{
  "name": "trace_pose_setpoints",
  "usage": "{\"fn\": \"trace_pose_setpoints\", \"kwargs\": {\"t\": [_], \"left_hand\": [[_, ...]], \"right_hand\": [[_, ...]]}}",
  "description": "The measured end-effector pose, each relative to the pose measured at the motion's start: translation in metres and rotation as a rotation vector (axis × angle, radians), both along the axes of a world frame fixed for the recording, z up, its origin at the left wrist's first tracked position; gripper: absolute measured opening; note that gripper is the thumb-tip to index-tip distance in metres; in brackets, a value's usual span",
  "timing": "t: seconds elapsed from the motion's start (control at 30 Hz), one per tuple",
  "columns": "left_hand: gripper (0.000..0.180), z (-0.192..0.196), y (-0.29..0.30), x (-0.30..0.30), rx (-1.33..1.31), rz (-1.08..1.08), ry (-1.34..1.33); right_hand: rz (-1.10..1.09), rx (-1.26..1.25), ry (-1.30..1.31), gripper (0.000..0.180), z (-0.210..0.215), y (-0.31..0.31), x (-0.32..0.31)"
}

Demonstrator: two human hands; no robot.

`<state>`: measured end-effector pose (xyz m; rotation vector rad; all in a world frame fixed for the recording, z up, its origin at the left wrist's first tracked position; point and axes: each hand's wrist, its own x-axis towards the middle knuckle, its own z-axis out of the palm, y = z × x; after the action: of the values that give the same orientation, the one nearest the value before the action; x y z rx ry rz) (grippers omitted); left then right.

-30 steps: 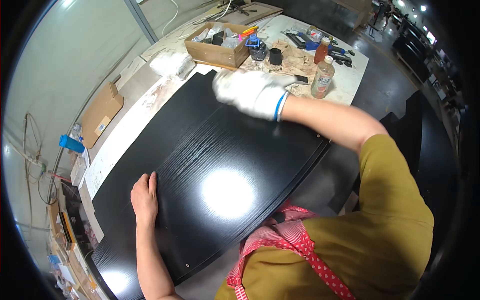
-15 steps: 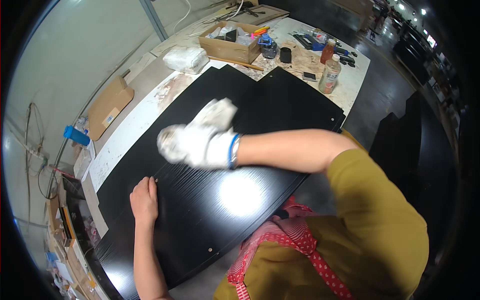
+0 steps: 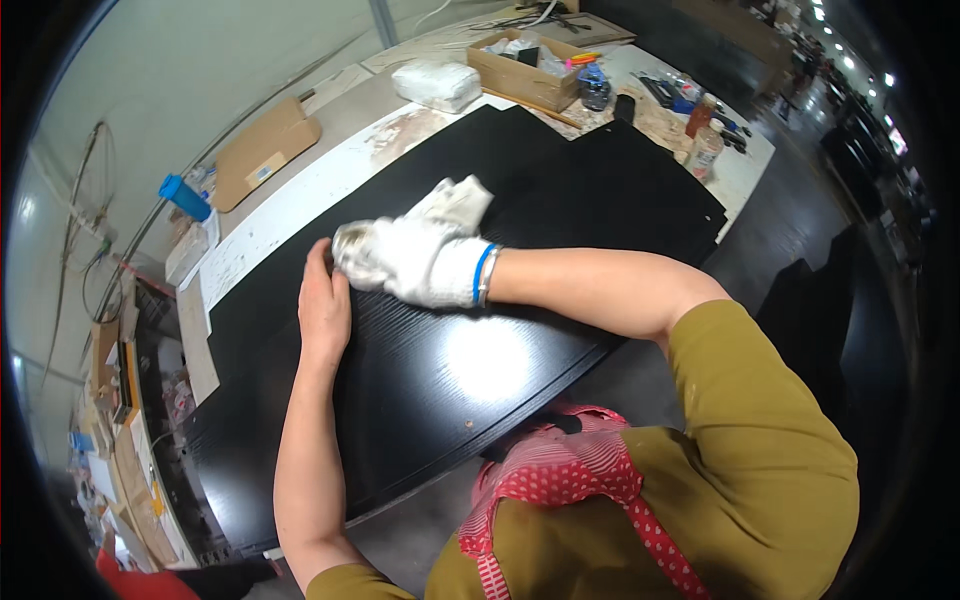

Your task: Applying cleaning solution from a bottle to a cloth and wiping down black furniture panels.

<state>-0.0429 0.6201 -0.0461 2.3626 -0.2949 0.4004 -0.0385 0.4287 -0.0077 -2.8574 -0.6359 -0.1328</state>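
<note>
A large glossy black panel [image 3: 420, 380] with stepped corners and a fine grain lies across the worktable. My right hand [image 3: 410, 262], in a white knitted glove with a blue cuff, presses on the panel and is closed on a crumpled white cloth [image 3: 455, 205]. Part of the cloth sticks out on the far side of the glove. My bare left hand [image 3: 325, 305] lies on the panel just left of the glove. Its fingers are stretched out, with the tips close to the gloved fingers.
Behind the panel stand a wrapped white bundle [image 3: 437, 86], a wooden box [image 3: 520, 78] of odds and ends and bottles [image 3: 704, 150]. Cardboard [image 3: 265, 150] and a blue cylinder [image 3: 184, 196] are at the left. A person's red sleeve [image 3: 145, 582] shows lower left.
My left hand has moved away from me, up beside the glove, and its fingers have straightened. The gloved hand and cloth have shifted slightly right. The view has turned a little.
</note>
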Motion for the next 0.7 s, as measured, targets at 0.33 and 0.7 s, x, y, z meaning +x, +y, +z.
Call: {"fn": "trace_pose_setpoints", "kwargs": {"t": [0.33, 0.7], "left_hand": [[0.063, 0.040, 0.037, -0.181, 0.642, -0.003, 0.244], [0.059, 0.029, 0.048, -0.185, 0.630, -0.033, 0.112]], "right_hand": [[0.157, 0.213, 0.116, 0.023, 0.019, -0.138, 0.046], [0.504, 0.297, 0.089, 0.024, 0.019, 0.009, -0.002]]}}
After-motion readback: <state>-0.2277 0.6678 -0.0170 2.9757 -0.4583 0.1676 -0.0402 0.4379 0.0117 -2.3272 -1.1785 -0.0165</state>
